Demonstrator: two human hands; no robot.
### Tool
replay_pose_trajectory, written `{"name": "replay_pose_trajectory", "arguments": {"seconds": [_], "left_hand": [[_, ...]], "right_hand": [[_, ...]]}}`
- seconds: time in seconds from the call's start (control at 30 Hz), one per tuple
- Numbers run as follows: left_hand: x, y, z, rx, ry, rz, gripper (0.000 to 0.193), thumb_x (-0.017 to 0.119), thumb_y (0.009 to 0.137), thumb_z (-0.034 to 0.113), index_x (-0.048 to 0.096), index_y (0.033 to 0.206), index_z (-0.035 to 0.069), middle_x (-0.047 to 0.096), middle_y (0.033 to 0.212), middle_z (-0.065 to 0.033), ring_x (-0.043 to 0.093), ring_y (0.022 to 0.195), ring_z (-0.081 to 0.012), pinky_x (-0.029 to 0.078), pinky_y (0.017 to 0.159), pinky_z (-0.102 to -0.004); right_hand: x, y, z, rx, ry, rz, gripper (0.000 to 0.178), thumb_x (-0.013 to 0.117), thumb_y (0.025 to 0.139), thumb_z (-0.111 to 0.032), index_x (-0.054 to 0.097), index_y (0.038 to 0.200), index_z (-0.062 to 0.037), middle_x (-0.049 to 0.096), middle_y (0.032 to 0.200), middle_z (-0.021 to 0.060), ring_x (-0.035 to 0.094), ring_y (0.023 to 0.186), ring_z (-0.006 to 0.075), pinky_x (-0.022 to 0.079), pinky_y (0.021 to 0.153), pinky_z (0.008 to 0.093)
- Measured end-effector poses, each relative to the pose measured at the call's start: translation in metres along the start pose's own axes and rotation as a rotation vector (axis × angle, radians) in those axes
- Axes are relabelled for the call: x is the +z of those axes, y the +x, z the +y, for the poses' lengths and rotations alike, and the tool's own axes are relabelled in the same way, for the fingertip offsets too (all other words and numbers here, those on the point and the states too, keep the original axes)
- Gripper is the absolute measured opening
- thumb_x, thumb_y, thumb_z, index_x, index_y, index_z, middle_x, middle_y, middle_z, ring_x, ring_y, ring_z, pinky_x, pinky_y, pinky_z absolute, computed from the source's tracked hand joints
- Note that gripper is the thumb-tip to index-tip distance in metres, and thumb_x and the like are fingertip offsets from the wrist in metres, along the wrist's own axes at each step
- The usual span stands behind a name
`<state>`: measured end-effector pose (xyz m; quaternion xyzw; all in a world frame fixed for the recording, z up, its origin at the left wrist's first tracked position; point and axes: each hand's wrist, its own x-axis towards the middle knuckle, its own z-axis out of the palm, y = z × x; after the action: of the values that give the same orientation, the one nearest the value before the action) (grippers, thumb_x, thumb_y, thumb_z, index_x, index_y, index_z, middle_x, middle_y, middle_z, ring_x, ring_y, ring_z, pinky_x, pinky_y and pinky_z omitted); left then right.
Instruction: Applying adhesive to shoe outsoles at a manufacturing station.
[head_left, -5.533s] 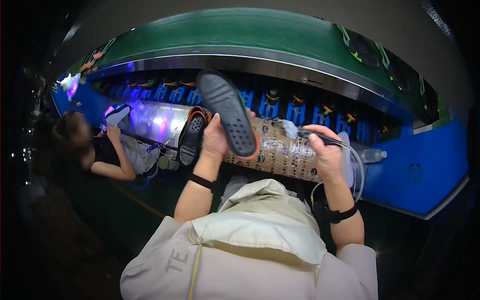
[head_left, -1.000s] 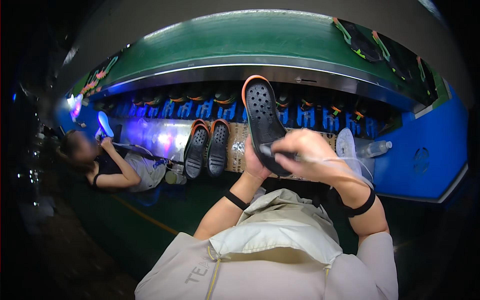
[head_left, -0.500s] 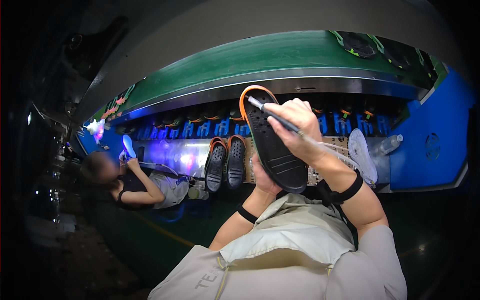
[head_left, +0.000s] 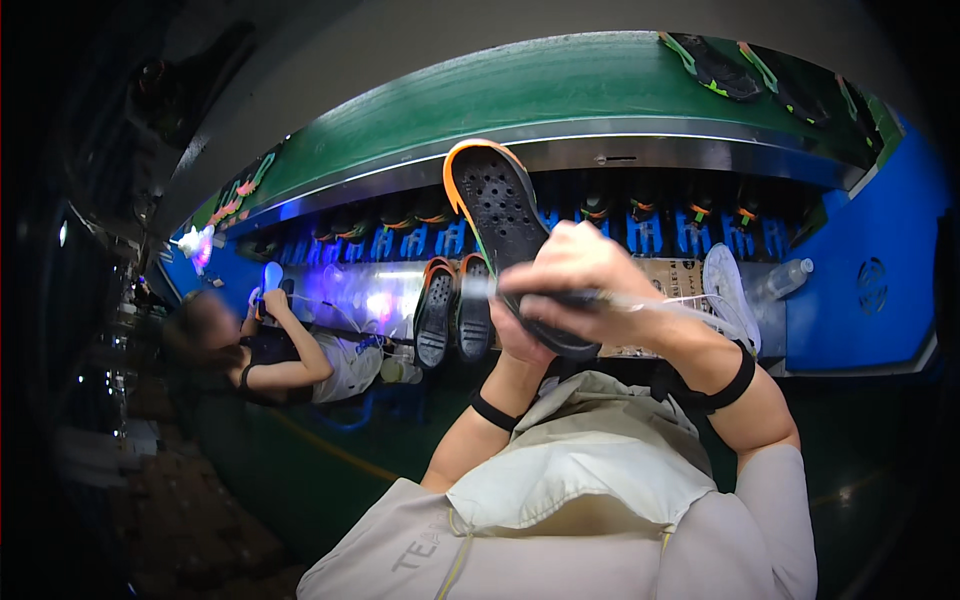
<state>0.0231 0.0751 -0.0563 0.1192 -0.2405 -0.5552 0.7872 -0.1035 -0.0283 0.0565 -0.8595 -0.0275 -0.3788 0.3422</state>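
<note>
Left hand (head_left: pixel 525 340) grasps a black, orange-rimmed shoe sole (head_left: pixel 503 205) near its lower end; sole is raised above the surface (head_left: pixel 395 290), orange end pointing away from the body. Right hand (head_left: pixel 597 272) closed around a brush (head_left: pixel 482 287); brush head blurred at the sole's left edge, contact cannot be told. Two similar soles (head_left: pixel 432 318) lie side by side, left of the hands.

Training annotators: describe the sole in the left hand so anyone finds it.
From the green conveyor belt across the top, drop to the person's left hand near the middle. It holds a black, hole-dotted shoe sole with an orange rim around its top end. Unlike the pair of similar soles to its left, it is held up, the right hand crossing its lower part.
</note>
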Motion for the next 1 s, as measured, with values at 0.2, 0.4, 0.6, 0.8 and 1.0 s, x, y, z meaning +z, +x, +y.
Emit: {"name": "replay_pose_trajectory", "arguments": {"seconds": [0.2,0.4,0.6,0.8,1.0], "left_hand": [[-0.002,0.003,0.012,0.030,-0.102,0.238,0.070,0.038,0.103,0.064,0.058,0.143,0.011,0.064,0.140,-0.0156,0.065,0.125,-0.0318,0.055,0.106,-0.0488],[0.014,0.012,0.029,-0.042,-0.150,0.002,0.095,0.045,0.092,0.082,0.050,0.150,0.008,0.059,0.144,-0.0179,0.060,0.129,-0.0355,0.049,0.112,-0.0522],[0.014,0.025,0.044,-0.100,-0.182,-0.056,0.110,0.060,0.083,0.084,0.046,0.149,-0.002,0.051,0.145,-0.0223,0.055,0.129,-0.0384,0.049,0.110,-0.0547],[0.011,0.034,0.065,-0.192,-0.154,-0.100,0.115,0.059,0.083,0.084,0.042,0.151,-0.007,0.054,0.144,-0.0291,0.059,0.128,-0.0441,0.052,0.108,-0.0583],[0.028,0.052,0.081,-0.209,0.104,-0.078,0.102,0.045,0.093,0.076,0.047,0.147,-0.010,0.061,0.132,-0.0365,0.067,0.116,-0.0477,0.057,0.102,-0.0564]], "right_hand": [[-0.004,-0.007,-0.007,-0.094,0.020,-0.250,0.033,0.083,0.079,-0.010,0.078,0.112,-0.0140,0.064,0.083,0.0017,0.057,0.082,0.0252,0.041,0.076,0.0394],[-0.012,-0.011,-0.017,0.006,-0.093,-0.209,0.030,0.085,0.081,-0.015,0.079,0.110,-0.0152,0.064,0.083,0.0017,0.057,0.084,0.0251,0.042,0.079,0.0396],[-0.028,-0.014,-0.021,0.126,0.034,-0.215,0.034,0.084,0.081,-0.015,0.078,0.115,-0.0149,0.063,0.084,0.0015,0.057,0.086,0.0249,0.043,0.084,0.0399],[-0.038,-0.015,-0.020,0.075,0.118,-0.400,0.036,0.084,0.080,-0.014,0.077,0.116,-0.0138,0.065,0.087,0.0028,0.059,0.087,0.0246,0.041,0.078,0.0394],[-0.044,-0.013,-0.019,0.028,0.184,-0.573,0.038,0.084,0.078,-0.010,0.078,0.115,-0.0114,0.059,0.079,0.0034,0.055,0.083,0.0245,0.041,0.076,0.0408]]}}
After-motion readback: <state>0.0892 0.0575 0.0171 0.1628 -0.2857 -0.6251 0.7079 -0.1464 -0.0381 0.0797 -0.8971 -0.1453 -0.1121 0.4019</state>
